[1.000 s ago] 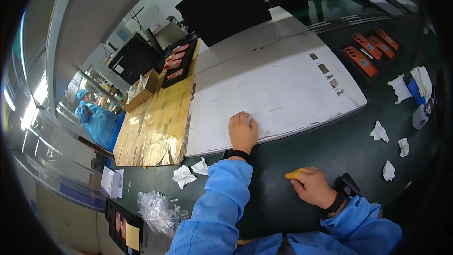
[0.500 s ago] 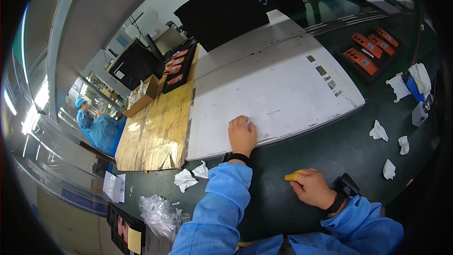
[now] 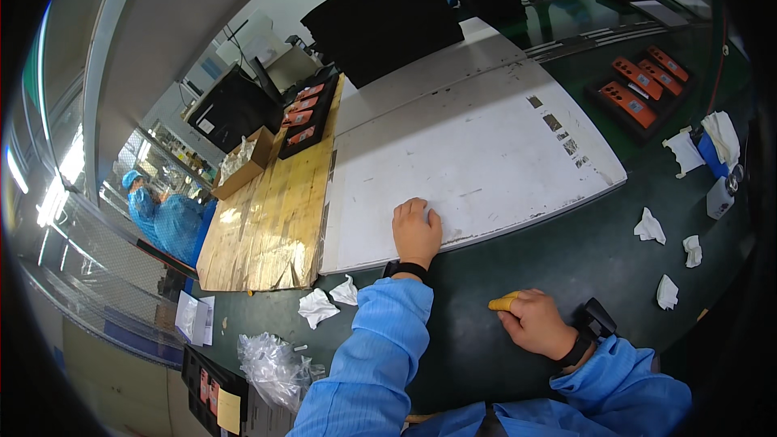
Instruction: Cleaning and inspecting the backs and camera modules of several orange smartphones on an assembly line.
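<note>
My left hand (image 3: pixel 417 229) rests palm down near the front edge of a white board (image 3: pixel 477 162). Its fingers bend loosely, the thumb stands apart, and nothing shows in it. On the dark green tabletop (image 3: pixel 461 320), right of and nearer than the board, lies my right hand (image 3: pixel 537 324). A yellow finger cot (image 3: pixel 503 303) covers its outstretched index finger, with the thumb a little apart below; the other fingers are mostly hidden. It holds nothing visible. Crumpled white wipes (image 3: pixel 317 308) lie left of my left forearm.
A tall black stack of trays (image 3: pixel 384 20) stands behind the board. Orange phone-like panels (image 3: pixel 627 105) sit in a black tray at right, others (image 3: pixel 299 118) at left. Nearby are a bottle (image 3: pixel 719 197), a cardboard box (image 3: pixel 247 166) and clear plastic bags (image 3: pixel 275 368). Other people work farther off.
My hands stay where they were. The view shifts very slightly, and the seated person at far left has moved a little.
</note>
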The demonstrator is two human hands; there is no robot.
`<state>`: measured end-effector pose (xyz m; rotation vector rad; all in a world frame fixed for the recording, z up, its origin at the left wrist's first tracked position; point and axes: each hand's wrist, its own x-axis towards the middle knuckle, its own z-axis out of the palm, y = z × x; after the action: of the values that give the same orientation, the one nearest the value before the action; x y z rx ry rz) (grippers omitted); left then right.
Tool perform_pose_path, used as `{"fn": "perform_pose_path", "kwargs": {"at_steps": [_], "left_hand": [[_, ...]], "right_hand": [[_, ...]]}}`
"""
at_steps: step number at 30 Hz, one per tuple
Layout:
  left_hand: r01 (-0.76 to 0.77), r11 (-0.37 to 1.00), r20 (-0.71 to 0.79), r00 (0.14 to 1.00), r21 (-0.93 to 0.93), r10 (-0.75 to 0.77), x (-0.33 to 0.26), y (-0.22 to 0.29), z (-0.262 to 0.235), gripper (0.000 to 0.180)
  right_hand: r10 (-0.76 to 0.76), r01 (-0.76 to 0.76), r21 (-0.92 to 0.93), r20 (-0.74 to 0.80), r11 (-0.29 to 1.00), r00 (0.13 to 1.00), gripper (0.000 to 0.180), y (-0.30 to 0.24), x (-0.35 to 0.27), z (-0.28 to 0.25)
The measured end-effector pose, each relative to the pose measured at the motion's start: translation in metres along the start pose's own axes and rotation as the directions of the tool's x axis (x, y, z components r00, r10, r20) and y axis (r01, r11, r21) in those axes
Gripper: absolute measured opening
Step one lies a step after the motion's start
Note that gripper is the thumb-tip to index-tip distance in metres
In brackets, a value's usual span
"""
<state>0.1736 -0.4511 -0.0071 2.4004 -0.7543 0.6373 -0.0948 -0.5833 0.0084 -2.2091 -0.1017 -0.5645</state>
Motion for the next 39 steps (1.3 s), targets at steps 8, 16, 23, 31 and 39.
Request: {"fn": "perform_pose_path", "kwargs": {"at_steps": [8, 16, 23, 31, 39], "left_hand": [[-0.005, 1.000, -0.009, 1.000, -0.005, 0.005, -0.0004, 0.0000, -0.0009, 0.022], [-0.017, 1.000, -0.006, 1.000, -0.008, 0.017, -0.0003, 0.0018, -0.0018, 0.022], [-0.025, 1.000, -0.038, 0.999, -0.011, 0.025, 0.0004, 0.0020, -0.0001, 0.019], [-0.013, 1.000, -0.007, 1.000, -0.012, 0.013, 0.0000, 0.0005, -0.0002, 0.022], [-0.005, 1.000, 0.002, 1.000, -0.009, 0.005, 0.0003, 0.0014, -0.0008, 0.023]], "right_hand": [[0.007, -0.008, 0.011, 0.013, 1.000, 1.000, 0.013, 0.0000, 0.0001, 0.0004], [0.024, -0.024, 0.001, 0.029, 1.000, 0.999, 0.013, -0.0020, -0.0005, -0.0018], [0.011, -0.011, -0.003, 0.018, 1.000, 1.000, 0.012, 0.0007, -0.0010, 0.0001], [0.003, -0.003, -0.009, 0.016, 1.000, 1.000, 0.013, 0.0015, -0.0012, 0.0013], [0.010, -0.010, -0.012, 0.026, 1.000, 1.000, 0.014, 0.0007, -0.0006, 0.0002]]}}
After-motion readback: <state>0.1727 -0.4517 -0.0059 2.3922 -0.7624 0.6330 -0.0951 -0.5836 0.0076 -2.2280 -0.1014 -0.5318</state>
